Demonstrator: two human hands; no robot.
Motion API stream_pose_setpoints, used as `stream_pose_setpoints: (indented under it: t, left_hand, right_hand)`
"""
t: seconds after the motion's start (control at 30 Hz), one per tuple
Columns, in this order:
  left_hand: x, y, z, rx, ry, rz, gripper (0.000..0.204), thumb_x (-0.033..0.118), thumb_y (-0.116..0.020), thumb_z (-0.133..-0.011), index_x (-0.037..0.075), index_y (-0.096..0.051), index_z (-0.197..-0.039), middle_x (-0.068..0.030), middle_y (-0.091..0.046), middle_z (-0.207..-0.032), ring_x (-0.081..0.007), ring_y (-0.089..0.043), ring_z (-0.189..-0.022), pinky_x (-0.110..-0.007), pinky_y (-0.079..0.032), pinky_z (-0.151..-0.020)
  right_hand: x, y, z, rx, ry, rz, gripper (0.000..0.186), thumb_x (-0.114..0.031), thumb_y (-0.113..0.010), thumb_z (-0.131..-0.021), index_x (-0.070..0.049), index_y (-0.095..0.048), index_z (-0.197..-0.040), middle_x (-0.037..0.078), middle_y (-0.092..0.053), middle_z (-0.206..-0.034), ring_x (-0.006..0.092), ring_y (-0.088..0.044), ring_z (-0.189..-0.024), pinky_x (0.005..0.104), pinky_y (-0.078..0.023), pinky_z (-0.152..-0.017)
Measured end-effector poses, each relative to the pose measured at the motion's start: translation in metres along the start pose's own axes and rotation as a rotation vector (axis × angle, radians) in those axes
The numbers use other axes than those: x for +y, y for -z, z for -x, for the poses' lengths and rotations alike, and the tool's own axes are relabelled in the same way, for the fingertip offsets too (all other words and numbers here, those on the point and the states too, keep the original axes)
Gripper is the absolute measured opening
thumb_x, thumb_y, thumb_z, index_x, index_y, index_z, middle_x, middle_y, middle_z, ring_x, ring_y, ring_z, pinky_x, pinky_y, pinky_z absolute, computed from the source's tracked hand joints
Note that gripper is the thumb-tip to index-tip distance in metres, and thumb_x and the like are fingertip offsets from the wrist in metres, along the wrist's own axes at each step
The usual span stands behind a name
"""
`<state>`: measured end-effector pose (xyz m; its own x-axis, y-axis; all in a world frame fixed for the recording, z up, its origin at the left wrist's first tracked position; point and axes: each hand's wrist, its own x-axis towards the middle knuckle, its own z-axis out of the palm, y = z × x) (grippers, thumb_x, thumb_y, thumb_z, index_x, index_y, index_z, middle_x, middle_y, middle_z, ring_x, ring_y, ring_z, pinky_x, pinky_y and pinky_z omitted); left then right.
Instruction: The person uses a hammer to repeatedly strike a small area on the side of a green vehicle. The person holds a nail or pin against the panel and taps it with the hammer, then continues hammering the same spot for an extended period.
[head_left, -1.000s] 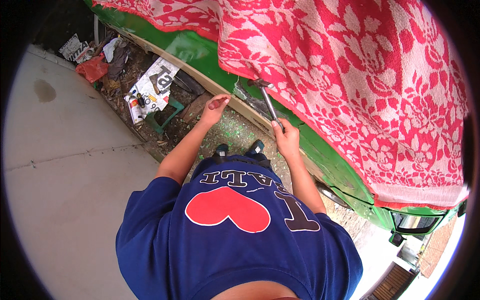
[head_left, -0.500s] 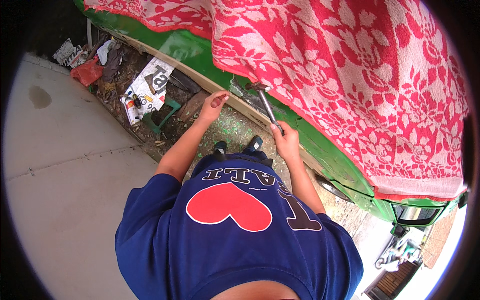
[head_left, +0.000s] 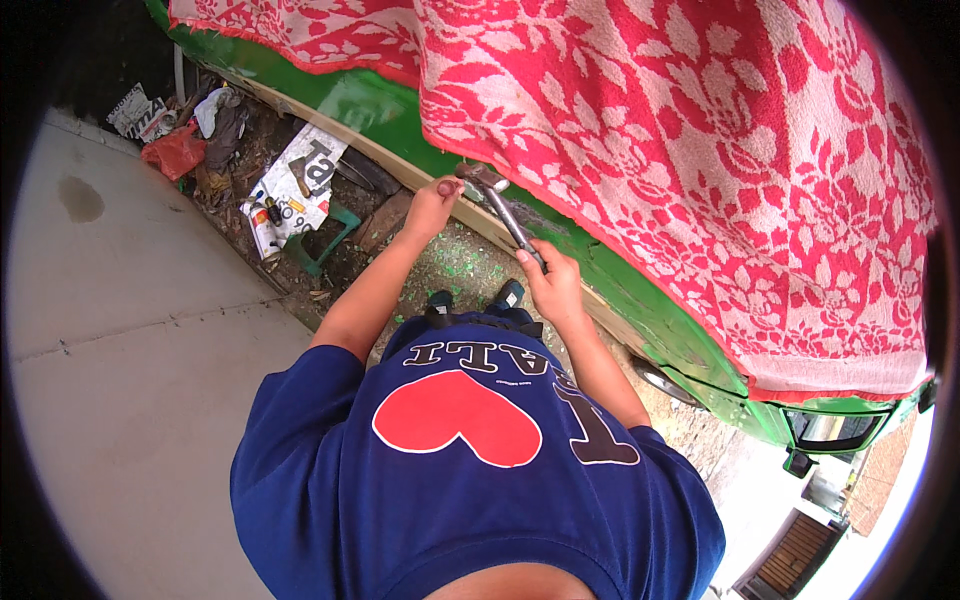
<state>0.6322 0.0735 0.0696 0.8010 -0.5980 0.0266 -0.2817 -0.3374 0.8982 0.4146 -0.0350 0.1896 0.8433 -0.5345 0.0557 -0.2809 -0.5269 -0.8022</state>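
Note:
My right hand [head_left: 555,285] is closed round the dark grip of a hammer [head_left: 512,222] with a metal shaft. Its head is up beside my left hand [head_left: 430,212], close to the green vehicle's body. That left hand is closed round a tool with a reddish-brown handle [head_left: 446,188]; whatever is at its far end cannot be made out. Both hands are at the lower edge of the green body panel [head_left: 365,105], where paint is scraped and patchy. A red and pale flowered cloth [head_left: 640,130] drapes over the vehicle just above the hammer.
Green paint flakes [head_left: 455,262] litter the ground by my feet. Left of them are a green plastic stool [head_left: 335,235], printed paper [head_left: 305,165], small bottles and a red plastic bag [head_left: 172,152]. A grey concrete slab [head_left: 130,280] fills the left. A vehicle mirror [head_left: 798,462] juts out at right.
My right hand has brought the hammer left, and its head is now next to the tool in my left hand. The left hand has shifted only slightly.

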Motion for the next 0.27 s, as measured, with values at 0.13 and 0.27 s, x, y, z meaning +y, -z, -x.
stream_pose_setpoints:
  t: [0.13,0.27]
  left_hand:
    - [-0.047,-0.016,-0.017,0.018,-0.109,0.032,0.024,0.018,-0.067,-0.089,-0.002,-0.063,-0.101,-0.0273,-0.065,-0.092,-0.0451,-0.061,-0.091,-0.047,-0.050,-0.075]
    - [-0.043,-0.018,-0.021,-0.013,-0.098,-0.042,0.026,0.019,-0.068,-0.088,-0.003,-0.062,-0.101,-0.0293,-0.065,-0.092,-0.0446,-0.062,-0.093,-0.049,-0.049,-0.075]
  right_hand:
    - [-0.003,-0.013,-0.010,-0.006,0.108,0.103,0.028,-0.029,-0.066,-0.092,-0.003,-0.068,-0.103,0.020,-0.067,-0.082,0.0368,-0.067,-0.074,0.0427,-0.051,-0.065]
    - [0.002,-0.013,-0.021,-0.052,0.013,0.243,0.030,-0.033,-0.066,-0.090,-0.005,-0.068,-0.103,0.020,-0.069,-0.086,0.0392,-0.067,-0.078,0.0453,-0.052,-0.068]
